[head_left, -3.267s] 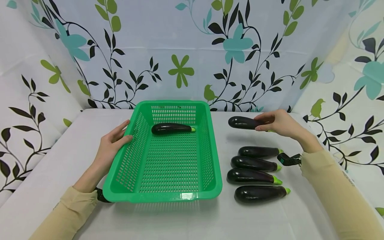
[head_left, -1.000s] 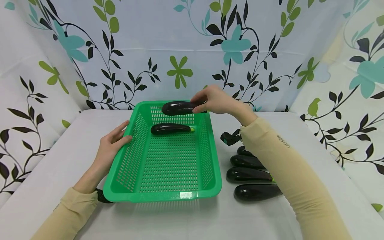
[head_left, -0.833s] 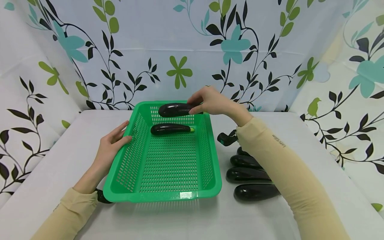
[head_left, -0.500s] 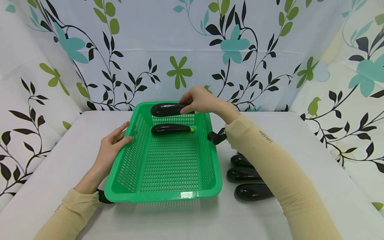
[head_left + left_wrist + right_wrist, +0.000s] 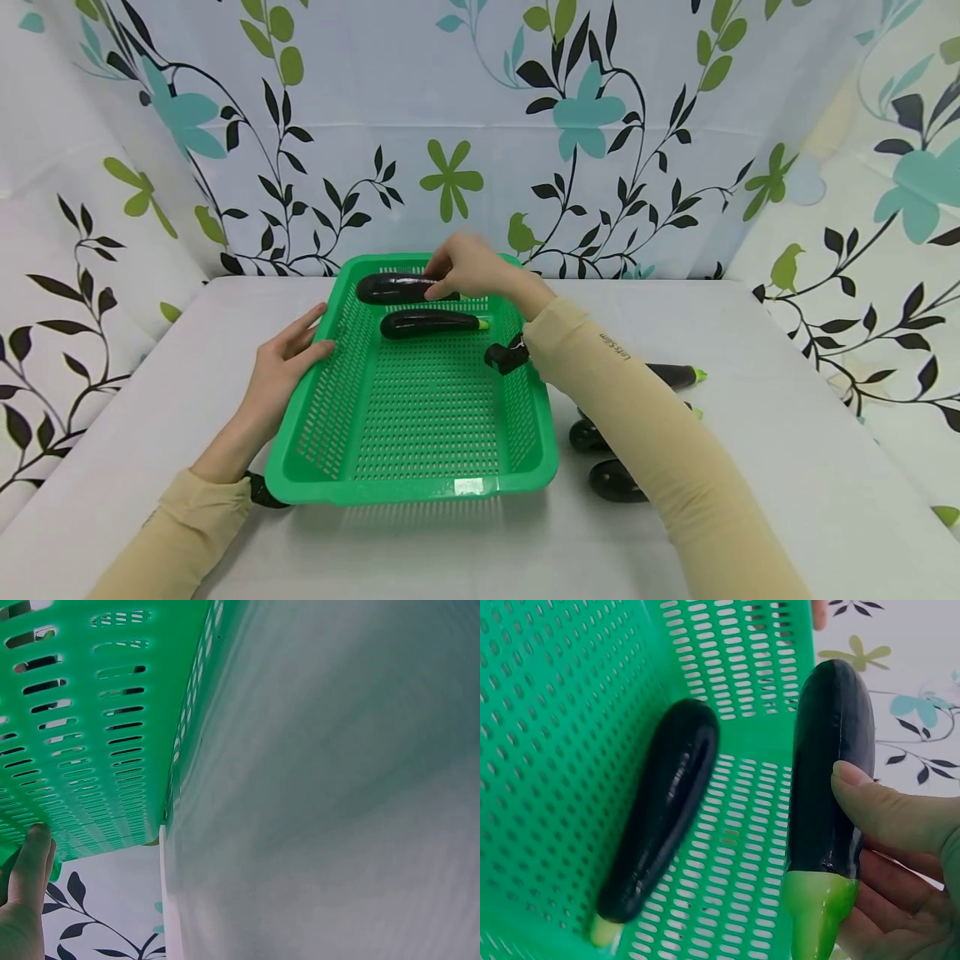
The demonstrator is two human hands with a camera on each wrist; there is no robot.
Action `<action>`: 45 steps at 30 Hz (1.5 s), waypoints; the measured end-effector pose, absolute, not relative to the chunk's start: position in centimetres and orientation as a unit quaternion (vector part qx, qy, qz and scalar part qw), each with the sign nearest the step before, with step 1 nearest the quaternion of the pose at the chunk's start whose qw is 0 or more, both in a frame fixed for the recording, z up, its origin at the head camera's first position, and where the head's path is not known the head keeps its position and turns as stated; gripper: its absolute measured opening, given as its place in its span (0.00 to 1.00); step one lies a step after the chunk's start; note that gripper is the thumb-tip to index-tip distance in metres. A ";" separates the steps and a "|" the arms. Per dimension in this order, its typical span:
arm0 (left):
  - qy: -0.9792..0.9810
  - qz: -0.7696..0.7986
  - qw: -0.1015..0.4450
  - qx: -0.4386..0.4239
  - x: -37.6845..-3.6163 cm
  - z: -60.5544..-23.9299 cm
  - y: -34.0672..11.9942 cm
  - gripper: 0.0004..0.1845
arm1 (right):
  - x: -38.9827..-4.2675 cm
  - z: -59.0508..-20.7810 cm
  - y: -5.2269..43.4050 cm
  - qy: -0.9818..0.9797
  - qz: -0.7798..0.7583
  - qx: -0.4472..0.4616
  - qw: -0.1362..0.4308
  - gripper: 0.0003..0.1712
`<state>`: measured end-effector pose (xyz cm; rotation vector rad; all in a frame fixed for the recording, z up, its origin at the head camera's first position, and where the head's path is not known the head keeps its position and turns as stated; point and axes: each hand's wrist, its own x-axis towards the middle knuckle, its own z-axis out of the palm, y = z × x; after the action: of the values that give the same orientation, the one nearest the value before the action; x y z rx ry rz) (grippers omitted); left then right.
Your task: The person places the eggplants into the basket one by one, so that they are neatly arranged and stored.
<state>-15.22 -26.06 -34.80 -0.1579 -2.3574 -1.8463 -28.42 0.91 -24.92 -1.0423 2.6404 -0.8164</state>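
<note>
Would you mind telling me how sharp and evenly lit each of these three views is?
Head view: sharp and evenly lit, a soft shadow under the green basket, backdrop bent by the wide lens. Left wrist view: the table is a blurred grey smear, basket slots soft. Right wrist view: close, a little soft, glare streaks on the held eggplant and the lying eggplant.

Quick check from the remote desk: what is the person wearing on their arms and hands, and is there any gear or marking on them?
Both hands, left hand and right hand, are bare. Each arm wears a snug beige sleeve reaching the wrist, left sleeve, right sleeve. The right sleeve carries small dark lettering near the forearm. A small black camera sits at the right wrist.
</note>
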 end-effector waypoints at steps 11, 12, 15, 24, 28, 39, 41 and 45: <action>-0.789 -0.609 0.069 -0.053 -15.4 -34.8 -25.6 0.34 | -28.3 -27.3 0.3 0.897 -0.265 -0.332 0.119 0.20; -0.789 -0.608 0.068 -0.054 -15.4 -34.7 -25.5 0.34 | -28.3 -27.5 0.3 0.899 -0.263 -0.327 0.123 0.20; -0.791 -0.605 0.067 -0.054 -15.4 -34.7 -25.5 0.34 | -28.2 -27.9 0.4 0.902 -0.259 -0.317 0.135 0.21; -0.788 -0.610 0.066 -0.054 -15.5 -34.8 -25.6 0.34 | -28.1 -29.0 0.3 0.895 -0.271 -0.310 0.169 0.21; -0.788 -0.609 0.066 -0.052 -15.5 -34.8 -25.7 0.35 | -28.1 -29.7 0.3 0.896 -0.275 -0.293 0.188 0.21; -0.791 -0.606 0.067 -0.050 -15.5 -34.8 -25.9 0.34 | -28.3 -31.0 0.5 0.896 -0.276 -0.277 0.211 0.20; -0.789 -0.609 0.067 -0.048 -15.4 -34.8 -25.9 0.34 | -28.3 -31.0 0.4 0.897 -0.278 -0.269 0.214 0.20; -0.790 -0.608 0.068 -0.045 -15.4 -34.7 -26.0 0.34 | -28.4 -31.2 0.3 0.900 -0.275 -0.263 0.212 0.20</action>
<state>-15.35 -26.01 -34.74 -0.1359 -2.3798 -1.8299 -28.39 0.32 -31.23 -0.7301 2.5010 -0.7640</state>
